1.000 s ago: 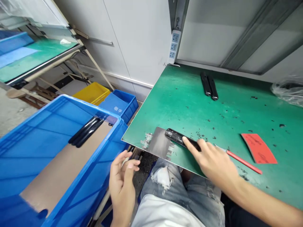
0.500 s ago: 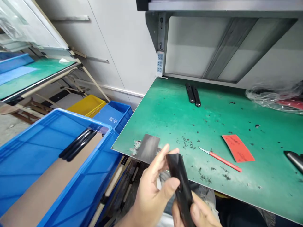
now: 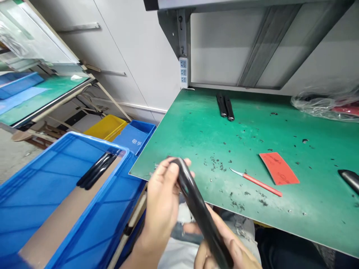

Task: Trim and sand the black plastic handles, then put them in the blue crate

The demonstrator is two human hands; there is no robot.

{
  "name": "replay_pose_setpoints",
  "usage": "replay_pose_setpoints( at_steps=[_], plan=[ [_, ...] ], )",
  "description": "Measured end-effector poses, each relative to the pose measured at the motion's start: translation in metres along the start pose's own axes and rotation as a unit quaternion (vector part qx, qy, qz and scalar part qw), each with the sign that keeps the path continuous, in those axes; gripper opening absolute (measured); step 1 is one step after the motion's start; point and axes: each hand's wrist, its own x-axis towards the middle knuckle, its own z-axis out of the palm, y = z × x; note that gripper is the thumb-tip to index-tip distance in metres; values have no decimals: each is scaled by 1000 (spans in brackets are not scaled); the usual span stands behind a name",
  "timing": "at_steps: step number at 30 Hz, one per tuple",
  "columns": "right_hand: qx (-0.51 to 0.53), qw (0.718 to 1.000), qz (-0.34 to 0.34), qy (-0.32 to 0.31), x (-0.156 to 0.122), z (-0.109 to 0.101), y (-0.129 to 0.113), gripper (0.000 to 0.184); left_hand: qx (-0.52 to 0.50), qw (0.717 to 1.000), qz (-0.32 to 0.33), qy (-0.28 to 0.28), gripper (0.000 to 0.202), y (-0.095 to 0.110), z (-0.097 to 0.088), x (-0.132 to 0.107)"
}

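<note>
crate point(image 3: 98, 213) beside left hand point(image 3: 161, 201)

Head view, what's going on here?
A person grips a long black moulded piece in both hands, the left hand at its upper end, the right hand at its lower end. Nearby lie a green work mat, with a red-handled craft knife on it, and a blue crate holding similar black pieces.
</note>
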Motion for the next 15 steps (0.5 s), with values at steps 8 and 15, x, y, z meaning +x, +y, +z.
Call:
replay_pose_setpoints(
  at_steps=[8, 15],
  plan=[
    [-23, 986, -163, 16, 17, 15, -21, 58, 10, 985, 93, 144, 22, -7, -41, 42],
    [81, 967, -241, 22, 42, 33, -32, 41, 32, 985, 122, 116, 29, -2, -44, 21]
  ],
)
